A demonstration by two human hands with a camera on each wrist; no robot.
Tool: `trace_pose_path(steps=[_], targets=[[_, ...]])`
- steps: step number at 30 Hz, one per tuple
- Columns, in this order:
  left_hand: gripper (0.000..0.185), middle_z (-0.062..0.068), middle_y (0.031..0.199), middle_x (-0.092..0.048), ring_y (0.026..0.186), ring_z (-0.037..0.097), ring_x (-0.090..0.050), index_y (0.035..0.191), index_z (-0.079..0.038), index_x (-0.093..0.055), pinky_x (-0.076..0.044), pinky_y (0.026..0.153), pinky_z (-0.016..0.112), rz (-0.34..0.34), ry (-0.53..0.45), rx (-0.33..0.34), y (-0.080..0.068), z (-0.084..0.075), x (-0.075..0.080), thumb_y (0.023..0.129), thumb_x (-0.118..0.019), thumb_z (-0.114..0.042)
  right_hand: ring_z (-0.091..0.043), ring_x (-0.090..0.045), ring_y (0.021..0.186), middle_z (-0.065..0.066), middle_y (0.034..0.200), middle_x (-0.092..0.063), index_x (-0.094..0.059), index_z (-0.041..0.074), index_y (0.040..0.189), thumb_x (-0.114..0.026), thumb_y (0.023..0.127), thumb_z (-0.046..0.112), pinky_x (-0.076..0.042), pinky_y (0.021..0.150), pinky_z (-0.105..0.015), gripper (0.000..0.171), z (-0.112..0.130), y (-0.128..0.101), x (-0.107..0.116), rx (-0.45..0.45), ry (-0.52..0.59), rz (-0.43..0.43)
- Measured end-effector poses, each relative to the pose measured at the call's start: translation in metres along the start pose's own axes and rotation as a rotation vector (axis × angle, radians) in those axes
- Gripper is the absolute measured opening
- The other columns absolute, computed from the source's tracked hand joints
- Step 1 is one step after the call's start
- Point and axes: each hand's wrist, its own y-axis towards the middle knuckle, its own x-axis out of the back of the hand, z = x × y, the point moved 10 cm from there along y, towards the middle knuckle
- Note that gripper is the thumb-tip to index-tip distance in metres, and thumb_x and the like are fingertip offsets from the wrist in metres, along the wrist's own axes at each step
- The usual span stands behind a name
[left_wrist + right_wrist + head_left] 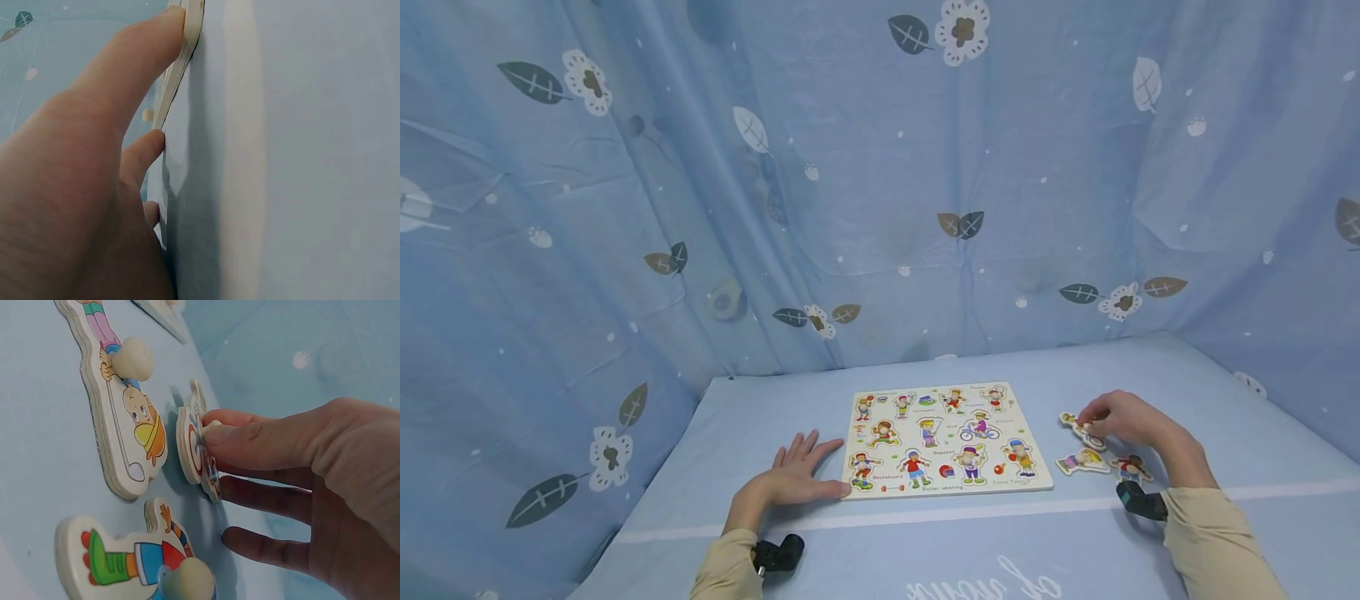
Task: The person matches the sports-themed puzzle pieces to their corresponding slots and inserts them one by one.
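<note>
— Blue patterned curtains point(880, 167) hang around your pale, cloth-covered surface point(1112, 367). Which words can be read in front of you?

— On your puzzle board point(898, 458), the labels "Skateboard" point(887, 477) and "Roller-skating" point(942, 488) run near the edge closest to you, with "Table Tennis" point(1012, 482) toward your right corner. Other captions are too small to trust. White script point(985, 587) on the surface is cut off at the bottom of your head view.

— What does the board hold?

— It lies flat between your hands and bears sports figures point(970, 464) in rows; several have pale knobs standing up from them.

— And how is each grip of yours?

— Your left grip point(797, 471) is spread, its thumb touching the board's near left corner, its fingers reaching toward the left edge. Your right grip point(1123, 421) pinches the bicycle piece point(194, 450) by its knob, between thumb and forefinger.

— Where is that piece?

— To the right of the board, apart from it, and tilted in your fingers. Whether its lower rim touches the surface, I cannot tell. Just beside it, on your near side, lie the golfer piece point(1081, 462) and the roller-skater piece point(137, 559), both picture side up.
</note>
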Motion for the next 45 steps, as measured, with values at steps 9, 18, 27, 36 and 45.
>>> trace_pose_path(steps=[9,18,27,36,45], targets=[[0.092,0.021,0.163,-0.015,0.150,0.044,-0.004,0.152,-0.023,-0.039,-0.005,0.118,0.065,-0.010,0.007,-0.003,-0.001,-0.002,0.002,0.076,-0.068,-0.066,-0.029,-0.058,0.095,-0.016,0.107,-0.066,-0.068,-0.002,0.112,-0.068,0.091,0.016,-0.052,0.081,-0.047,0.027,0.009,-0.001,0.009,0.027,0.027,-0.066],[0.091,0.022,0.163,-0.016,0.150,0.046,-0.005,0.152,-0.021,-0.040,-0.005,0.118,0.066,-0.008,-0.002,-0.014,-0.003,-0.005,0.002,0.077,-0.069,-0.064,-0.029,-0.063,0.094,-0.018,0.106,-0.068,-0.068,-0.004,0.116,-0.069,0.093,0.021,-0.055,0.080,-0.048,0.034,0.031,-0.002,0.025,0.105,-0.012,-0.211],[0.090,0.022,0.163,-0.016,0.150,0.046,-0.005,0.152,-0.022,-0.039,-0.005,0.117,0.066,-0.003,0.001,-0.009,-0.002,-0.004,0.002,0.078,-0.068,-0.065,-0.026,-0.062,0.087,-0.013,0.099,-0.068,-0.071,-0.002,0.112,-0.068,0.094,0.019,-0.054,0.070,-0.043,0.027,0.064,-0.002,0.031,0.176,-0.077,-0.360],[0.091,0.021,0.163,-0.016,0.150,0.045,-0.004,0.152,-0.023,-0.039,-0.004,0.118,0.066,-0.002,-0.010,-0.009,-0.001,-0.001,-0.001,0.077,-0.068,-0.067,-0.024,-0.060,0.083,-0.012,0.099,-0.067,-0.072,0.000,0.112,-0.067,0.095,0.019,-0.053,0.066,-0.038,0.026,0.091,0.004,0.025,0.183,-0.116,-0.424],[0.095,0.019,0.164,-0.013,0.151,0.042,-0.003,0.153,-0.023,-0.037,-0.002,0.119,0.063,0.005,-0.013,-0.009,-0.002,-0.002,0.000,0.076,-0.064,-0.071,-0.021,-0.061,0.082,-0.010,0.096,-0.068,-0.073,0.002,0.110,-0.066,0.096,0.017,-0.053,0.064,-0.036,0.022,0.112,0.013,0.009,0.222,-0.145,-0.378]])
